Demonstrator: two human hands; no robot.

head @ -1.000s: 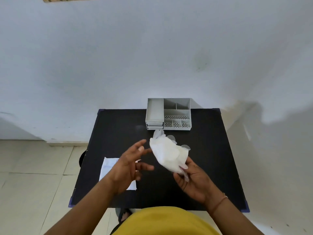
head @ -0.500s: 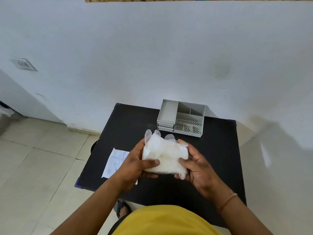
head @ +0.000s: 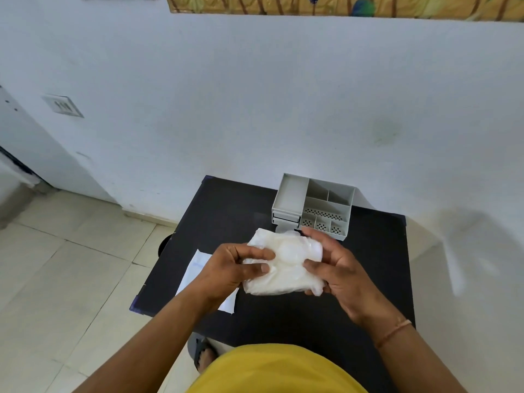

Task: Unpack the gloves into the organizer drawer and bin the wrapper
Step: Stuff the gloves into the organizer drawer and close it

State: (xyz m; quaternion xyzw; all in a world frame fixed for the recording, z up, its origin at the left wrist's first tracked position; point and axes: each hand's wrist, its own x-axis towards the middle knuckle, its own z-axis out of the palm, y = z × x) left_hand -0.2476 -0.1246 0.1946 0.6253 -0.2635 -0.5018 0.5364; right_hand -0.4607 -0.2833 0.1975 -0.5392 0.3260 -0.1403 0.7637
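both hands grip a soft white bundle of gloves [head: 286, 265] held above the black table [head: 241, 205] — the left hand [head: 231, 272] pinching its 9 o'clock side, the right hand [head: 337, 268] curled round its 3 o'clock side. the grey organizer [head: 313, 205] stands at 12 o'clock from the bundle, near the wall. a flat white wrapper [head: 195, 268] lies on the table at 9 o'clock — partly under the left wrist.
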